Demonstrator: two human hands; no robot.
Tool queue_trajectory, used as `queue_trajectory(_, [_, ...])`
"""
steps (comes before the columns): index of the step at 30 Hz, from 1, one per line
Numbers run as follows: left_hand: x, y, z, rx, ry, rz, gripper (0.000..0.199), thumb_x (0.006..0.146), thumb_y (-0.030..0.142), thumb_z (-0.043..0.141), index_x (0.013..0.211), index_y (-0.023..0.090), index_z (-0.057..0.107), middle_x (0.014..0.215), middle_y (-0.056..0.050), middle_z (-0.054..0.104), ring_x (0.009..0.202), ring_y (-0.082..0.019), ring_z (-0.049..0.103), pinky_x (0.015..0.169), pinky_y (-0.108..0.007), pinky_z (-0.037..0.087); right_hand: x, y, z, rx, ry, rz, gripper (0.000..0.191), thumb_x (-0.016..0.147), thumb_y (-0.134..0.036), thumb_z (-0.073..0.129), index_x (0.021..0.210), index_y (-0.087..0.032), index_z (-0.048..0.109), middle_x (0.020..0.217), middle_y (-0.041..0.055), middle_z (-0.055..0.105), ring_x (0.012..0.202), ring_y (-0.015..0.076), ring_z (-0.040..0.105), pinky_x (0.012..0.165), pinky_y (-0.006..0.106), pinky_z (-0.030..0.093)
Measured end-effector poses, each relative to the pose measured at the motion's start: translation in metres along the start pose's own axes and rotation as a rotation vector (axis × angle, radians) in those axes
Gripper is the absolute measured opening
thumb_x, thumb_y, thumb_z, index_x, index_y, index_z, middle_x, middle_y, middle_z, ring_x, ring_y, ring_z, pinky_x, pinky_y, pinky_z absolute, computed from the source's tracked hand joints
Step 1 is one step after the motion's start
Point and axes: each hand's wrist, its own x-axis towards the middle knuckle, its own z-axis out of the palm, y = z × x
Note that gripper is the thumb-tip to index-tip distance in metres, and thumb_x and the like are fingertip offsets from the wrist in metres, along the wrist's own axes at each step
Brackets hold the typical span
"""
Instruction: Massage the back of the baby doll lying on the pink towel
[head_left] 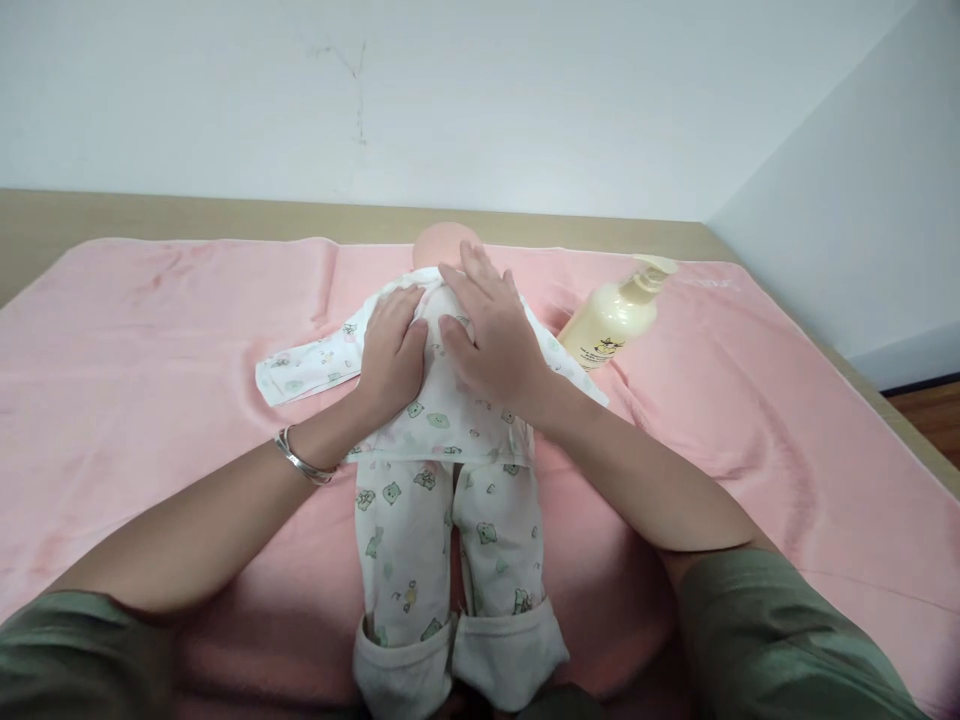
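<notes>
Pressing flat, fingers spread and gripping nothing: left hand and right hand on the doll, lying mid-towel, head away. Soft printed cotton suit, cuffed legs. Cream pump bottle lying just right. Plush pink towel over wooden frame.
</notes>
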Motion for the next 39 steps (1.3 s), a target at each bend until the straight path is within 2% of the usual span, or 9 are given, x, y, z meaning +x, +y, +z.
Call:
queue_trajectory(2, [0.000,0.003,0.000,-0.021,0.012,-0.054,0.052,0.096,0.033,0.034,0.140,0.023,0.059,0.153,-0.009,0.058,0.146,-0.027,0.050,0.132,-0.051,0.036,0.001,0.001,0.000,-0.017,0.037,0.001,0.063,0.099,-0.019,0.035,0.162,-0.017,0.036,0.177,0.0069,0.015,0.168,0.0264,0.007,0.137,0.059,0.012])
queue_trajectory(7, [0.003,0.000,0.001,0.003,-0.010,-0.055,0.054,0.095,0.033,0.034,0.143,0.021,0.055,0.156,-0.010,0.054,0.150,-0.027,0.046,0.135,-0.051,0.031,0.003,0.003,0.006,0.009,-0.116,0.036,0.062,0.104,-0.031,0.036,0.163,-0.014,0.034,0.176,0.0126,0.018,0.166,0.0333,0.015,0.134,0.067,0.014])
queue_trajectory(10, [0.004,-0.001,0.002,0.039,-0.021,-0.064,0.053,0.095,0.034,0.033,0.143,0.023,0.054,0.157,-0.010,0.052,0.153,-0.027,0.042,0.136,-0.051,0.027,0.001,0.000,0.004,0.062,-0.050,0.045,0.064,0.103,-0.030,0.036,0.165,-0.018,0.030,0.177,0.0088,0.012,0.167,0.0305,0.012,0.135,0.062,0.019])
queue_trajectory(12, [0.004,0.001,0.001,0.052,-0.017,-0.092,0.054,0.095,0.036,0.033,0.144,0.023,0.053,0.157,-0.009,0.052,0.152,-0.028,0.041,0.136,-0.052,0.026,0.000,0.000,0.006,0.059,-0.002,0.042,0.063,0.102,-0.027,0.036,0.164,-0.018,0.034,0.177,0.0079,0.012,0.167,0.0298,0.011,0.136,0.061,0.018])
queue_trajectory(17, [0.003,0.004,0.003,0.069,-0.005,-0.111,0.058,0.092,0.039,0.034,0.144,0.021,0.053,0.154,-0.012,0.054,0.147,-0.031,0.045,0.133,-0.056,0.029,-0.001,0.005,0.027,0.015,0.001,0.102,0.059,0.103,-0.026,0.034,0.160,-0.014,0.043,0.172,0.0128,0.029,0.164,0.0317,0.022,0.136,0.061,0.014])
queue_trajectory(27, [-0.002,-0.002,0.018,0.131,0.054,-0.077,0.057,0.095,0.042,0.032,0.145,0.022,0.051,0.151,-0.012,0.057,0.143,-0.034,0.048,0.129,-0.057,0.032,-0.003,0.011,0.052,0.059,0.162,0.123,0.057,0.099,-0.026,0.040,0.154,-0.021,0.052,0.169,0.0070,0.038,0.162,0.0271,0.029,0.137,0.057,0.014])
queue_trajectory(34, [-0.001,0.001,0.018,0.151,0.029,-0.104,0.059,0.094,0.037,0.032,0.146,0.017,0.052,0.155,-0.013,0.054,0.146,-0.034,0.044,0.131,-0.057,0.028,0.000,0.015,0.057,0.126,0.192,0.122,0.056,0.096,-0.022,0.046,0.151,-0.020,0.056,0.167,0.0072,0.042,0.160,0.0295,0.033,0.136,0.059,0.015])
queue_trajectory(39, [0.002,0.002,0.015,0.055,-0.010,-0.135,0.058,0.093,0.032,0.037,0.147,0.016,0.052,0.158,-0.014,0.051,0.151,-0.034,0.040,0.134,-0.054,0.022,-0.001,0.019,0.056,0.234,0.207,0.136,0.051,0.098,-0.023,0.048,0.147,-0.022,0.060,0.165,0.0057,0.045,0.160,0.0259,0.035,0.137,0.055,0.014])
